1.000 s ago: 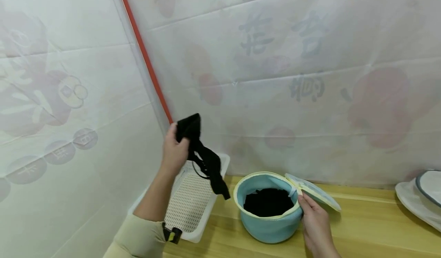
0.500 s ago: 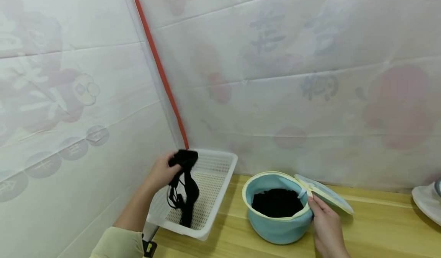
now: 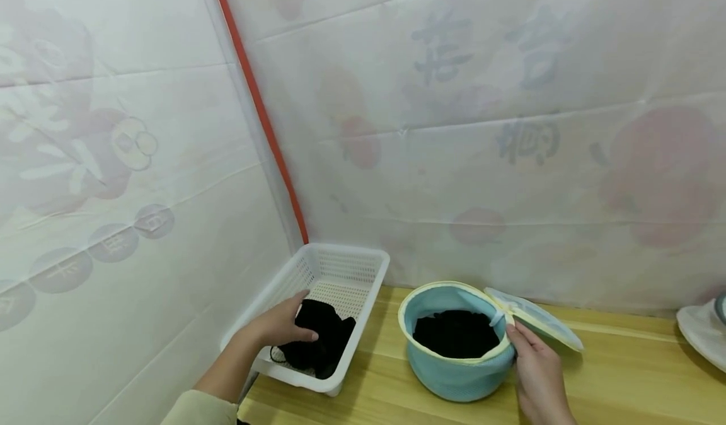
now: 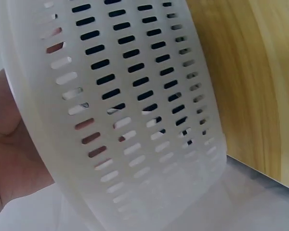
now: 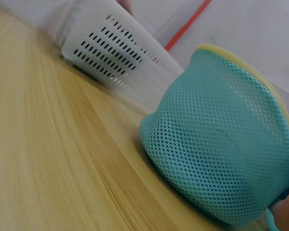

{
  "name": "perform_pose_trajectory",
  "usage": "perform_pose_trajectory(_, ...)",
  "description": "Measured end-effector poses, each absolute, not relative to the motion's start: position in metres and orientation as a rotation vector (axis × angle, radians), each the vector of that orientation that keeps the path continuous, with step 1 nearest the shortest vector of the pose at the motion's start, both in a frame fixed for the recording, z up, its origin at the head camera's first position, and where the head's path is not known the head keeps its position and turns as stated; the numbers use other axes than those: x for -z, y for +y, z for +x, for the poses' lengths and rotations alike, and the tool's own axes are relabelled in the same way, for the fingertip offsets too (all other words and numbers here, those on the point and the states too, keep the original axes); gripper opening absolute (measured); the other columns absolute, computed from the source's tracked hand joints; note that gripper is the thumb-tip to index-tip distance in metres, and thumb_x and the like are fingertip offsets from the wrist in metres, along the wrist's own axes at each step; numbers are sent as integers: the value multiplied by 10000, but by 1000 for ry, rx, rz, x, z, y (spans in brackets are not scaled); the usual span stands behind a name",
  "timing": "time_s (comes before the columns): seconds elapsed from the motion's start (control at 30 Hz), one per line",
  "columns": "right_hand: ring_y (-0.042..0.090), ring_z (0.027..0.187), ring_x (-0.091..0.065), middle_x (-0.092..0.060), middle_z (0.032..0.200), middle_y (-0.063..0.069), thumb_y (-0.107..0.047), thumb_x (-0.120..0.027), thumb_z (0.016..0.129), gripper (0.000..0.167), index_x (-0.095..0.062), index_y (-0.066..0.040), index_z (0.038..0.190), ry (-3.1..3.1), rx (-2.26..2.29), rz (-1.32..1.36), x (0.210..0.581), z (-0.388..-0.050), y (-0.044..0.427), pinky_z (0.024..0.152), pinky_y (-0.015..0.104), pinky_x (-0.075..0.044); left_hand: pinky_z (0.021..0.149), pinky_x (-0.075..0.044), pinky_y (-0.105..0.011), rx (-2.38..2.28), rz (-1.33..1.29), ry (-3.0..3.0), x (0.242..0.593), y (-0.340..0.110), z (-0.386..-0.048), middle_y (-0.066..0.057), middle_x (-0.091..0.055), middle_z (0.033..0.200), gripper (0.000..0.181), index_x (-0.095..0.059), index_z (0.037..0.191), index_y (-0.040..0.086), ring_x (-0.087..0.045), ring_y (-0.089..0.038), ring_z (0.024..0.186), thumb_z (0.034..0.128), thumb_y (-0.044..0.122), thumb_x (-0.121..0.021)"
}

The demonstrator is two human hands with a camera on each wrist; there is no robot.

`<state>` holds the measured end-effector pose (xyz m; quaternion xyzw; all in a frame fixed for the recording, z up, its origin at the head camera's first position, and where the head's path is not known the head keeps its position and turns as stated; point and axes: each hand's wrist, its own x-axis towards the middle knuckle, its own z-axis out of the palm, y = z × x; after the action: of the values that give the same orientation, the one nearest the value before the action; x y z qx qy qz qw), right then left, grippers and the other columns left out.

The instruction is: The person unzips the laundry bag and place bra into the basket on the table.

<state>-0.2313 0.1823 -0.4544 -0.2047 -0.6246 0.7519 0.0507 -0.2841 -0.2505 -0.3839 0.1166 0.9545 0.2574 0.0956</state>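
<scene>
A black bra [image 3: 329, 343] lies bunched in the near part of the white perforated basket [image 3: 347, 262]. Over it my left hand [image 3: 275, 324] has its fingers and thumb spread apart; whether they touch the fabric I cannot tell. In the left wrist view the slotted basket wall [image 4: 135, 86] hides most of that hand. My right hand [image 3: 539, 374] pinches the rim of a round blue mesh laundry bag [image 3: 454, 378] at its hinge side. More black fabric [image 3: 456, 333] fills the bag's bottom. Its lid [image 3: 541, 324] is folded back to the right.
Both containers stand on a wooden tabletop [image 3: 624, 374], the basket close to the left wall sheet [image 3: 187, 261]. A white dish [image 3: 700, 333] is partly in view at the right edge. Behind rises a printed sheet [image 3: 408, 179] with a red strip [image 3: 255, 91] in the corner.
My left hand has lowered the black bra into the basket and let go of it, fingers now spread. My right hand keeps its hold on the bag's rim.
</scene>
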Motion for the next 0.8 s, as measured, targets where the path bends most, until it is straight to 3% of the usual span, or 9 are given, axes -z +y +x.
perform_pose_trajectory(0.13,-29,730,-350,-239,1614,53,-439,-550,983,666,-332,-116,1524,-1894,-2282,-633,453,-230,183,616,145,-357,1116,-339,-575,-715,390,2865,383,-244,-285,-199,-378,1533,857,-298,1530,28,-360,-402,1409,868,329,-752)
perform_pose_trajectory(0.33,-47,872,-400,-237,1617,48,-441,-558,978,669,-340,-117,1522,-1883,-2298,-648,453,-228,184,665,119,-382,1041,-434,-551,-469,466,2691,388,-233,-280,-97,-586,1373,571,-556,1383,96,-515,-359,1297,896,352,-709)
perform_pose_trajectory(0.43,-51,901,-404,-251,1613,48,-448,-572,969,674,-357,-120,1517,-1882,-2293,-649,453,-229,183,678,109,-388,1019,-463,-528,-398,479,2679,395,-229,-280,-84,-635,1307,494,-609,1331,98,-557,-341,1254,902,327,-701)
perform_pose_trajectory(0.5,-43,1035,-445,-247,1614,45,-458,-575,965,687,-352,-117,1518,-1889,-2292,-640,454,-229,183,707,66,-392,1010,-473,-518,-361,473,2691,399,-227,-281,-79,-648,1289,469,-625,1317,106,-572,-328,1237,903,313,-701)
perform_pose_trajectory(0.6,33,1298,-401,-249,1612,40,-473,-575,960,707,-342,-112,1522,-1896,-2302,-625,454,-231,181,896,74,-426,1000,-484,-507,-285,463,2714,401,-223,-282,-74,-656,1274,459,-637,1303,111,-585,-313,1221,896,311,-709)
perform_pose_trajectory(0.67,88,1443,-258,-229,1616,34,-492,-571,955,736,-321,-103,1528,-1912,-2309,-612,454,-231,180,1078,178,-373,998,-488,-496,-230,476,2732,397,-219,-282,-71,-658,1269,452,-642,1292,104,-590,-304,1214,895,309,-709)
perform_pose_trajectory(0.73,162,1475,-218,-228,1615,30,-510,-569,950,753,-317,-102,1531,-1929,-2310,-604,454,-232,179,1162,301,-292,976,-502,-483,-181,537,2783,391,-212,-279,-61,-670,1240,409,-660,1255,100,-608,-291,1185,898,295,-703)
perform_pose_trajectory(0.8,186,1488,-178,-224,1615,24,-528,-563,946,768,-312,-103,1534,-1953,-2303,-595,454,-232,178,1182,349,-241,921,-528,-464,-148,648,2870,382,-203,-276,-48,-693,1179,336,-683,1200,101,-640,-270,1119,907,264,-692)
